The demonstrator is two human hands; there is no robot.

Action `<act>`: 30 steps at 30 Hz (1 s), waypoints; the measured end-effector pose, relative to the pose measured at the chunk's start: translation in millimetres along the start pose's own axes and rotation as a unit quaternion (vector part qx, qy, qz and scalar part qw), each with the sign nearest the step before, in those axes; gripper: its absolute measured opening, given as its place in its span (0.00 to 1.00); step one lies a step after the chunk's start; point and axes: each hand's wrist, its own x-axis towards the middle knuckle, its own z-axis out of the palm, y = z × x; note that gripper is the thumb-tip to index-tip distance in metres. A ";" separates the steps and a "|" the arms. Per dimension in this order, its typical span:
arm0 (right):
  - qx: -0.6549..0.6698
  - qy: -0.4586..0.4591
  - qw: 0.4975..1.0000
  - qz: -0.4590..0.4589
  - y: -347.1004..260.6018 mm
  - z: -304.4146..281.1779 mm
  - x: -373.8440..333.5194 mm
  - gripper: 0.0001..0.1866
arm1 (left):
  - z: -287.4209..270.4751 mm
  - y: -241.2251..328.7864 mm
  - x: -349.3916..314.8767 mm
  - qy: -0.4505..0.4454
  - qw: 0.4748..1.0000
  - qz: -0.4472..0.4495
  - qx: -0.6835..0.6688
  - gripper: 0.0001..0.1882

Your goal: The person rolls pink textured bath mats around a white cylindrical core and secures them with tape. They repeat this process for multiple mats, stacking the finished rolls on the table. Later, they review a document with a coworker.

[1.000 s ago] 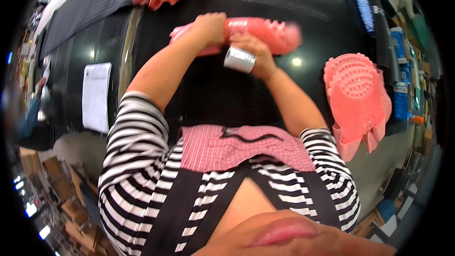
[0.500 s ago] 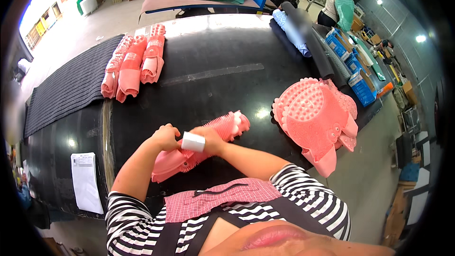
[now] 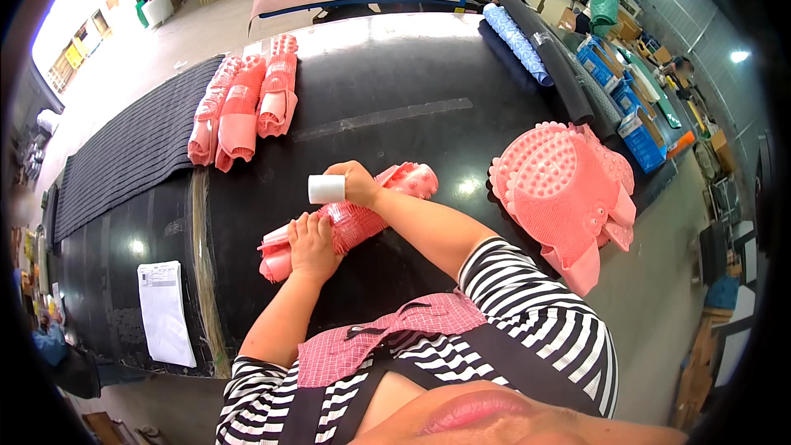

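Observation:
A rolled pink rubber mat point(image 3: 387, 198) with nubs lies across the glossy black table point(image 3: 395, 82) in front of me. My left hand point(image 3: 313, 243) presses down on its near left part, fingers curled over the roll. My right hand point(image 3: 354, 184) rests on the middle of the roll and holds a white tape roll point(image 3: 326, 189) just above it. Whether tape is stuck to the mat is not visible.
Three rolled pink mats point(image 3: 243, 103) lie at the far left beside a dark ribbed mat point(image 3: 124, 156). A stack of flat pink mats point(image 3: 560, 189) hangs over the right edge. A white paper sheet point(image 3: 165, 313) lies near left. Blue and black rolls point(image 3: 535, 45) sit far right.
My head has lifted, so the table looks farther away and more of it shows. Both hands stay on the pink roll; the white tape roll has moved over its left side.

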 end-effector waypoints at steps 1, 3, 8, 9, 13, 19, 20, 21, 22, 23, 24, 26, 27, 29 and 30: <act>-0.048 0.003 0.999 -0.019 -11.2 6.3 -11.4 0.06 | -0.9 -7.6 6.1 -0.011 1.000 -0.010 -0.013 0.46; -0.141 -0.006 0.987 -0.075 -13.1 6.5 -43.9 0.10 | -7.1 -20.6 27.2 -0.043 0.996 -0.011 -0.073 0.38; -0.173 -0.047 0.964 -0.198 10.0 11.6 -75.7 0.16 | -16.7 -61.6 91.3 -0.144 0.974 -0.041 -0.170 0.33; -0.234 -0.044 0.948 -0.211 1.0 15.9 -71.5 0.15 | -17.5 -73.0 103.1 -0.191 0.964 -0.022 -0.186 0.34; -0.303 -0.026 0.924 -0.232 11.3 11.2 -50.4 0.13 | 4.3 -97.9 123.0 -0.239 0.941 -0.029 -0.239 0.34; -0.265 -0.053 0.957 -0.108 -14.6 16.4 -120.9 0.11 | -4.3 -90.4 110.4 -0.256 0.937 -0.030 -0.236 0.33; -0.245 -0.054 0.964 -0.087 -22.6 13.8 -136.1 0.11 | -7.4 -88.0 108.4 -0.246 0.944 -0.021 -0.218 0.33; -0.080 -0.019 0.996 0.045 -34.0 17.6 -152.0 0.10 | -7.3 -88.6 108.7 -0.246 0.939 -0.043 -0.236 0.34; -0.070 -0.075 0.991 0.081 -28.9 3.3 -164.9 0.09 | -5.8 -90.0 112.4 -0.249 0.933 -0.060 -0.252 0.34; -0.039 -0.070 0.988 0.134 -17.4 3.1 -181.4 0.08 | -4.5 -91.2 115.0 -0.251 0.927 -0.077 -0.267 0.34; -0.010 -0.068 0.981 0.183 -11.6 7.7 -195.5 0.07 | -3.9 -94.0 117.6 -0.259 0.924 -0.076 -0.270 0.35; 0.025 -0.032 0.976 0.216 6.6 8.8 -214.6 0.07 | -1.7 -97.6 121.7 -0.277 0.917 -0.073 -0.278 0.35; 0.036 -0.021 0.980 0.196 10.9 11.6 -220.3 0.07 | -2.2 -96.3 118.8 -0.273 0.922 -0.072 -0.264 0.36; 0.054 0.014 0.980 0.189 16.0 7.7 -221.9 0.12 | -4.3 -93.0 116.5 -0.251 0.932 -0.076 -0.250 0.36; 0.054 0.040 0.980 0.188 9.4 13.5 -216.4 0.14 | -8.4 -94.7 110.8 -0.239 0.938 -0.081 -0.239 0.37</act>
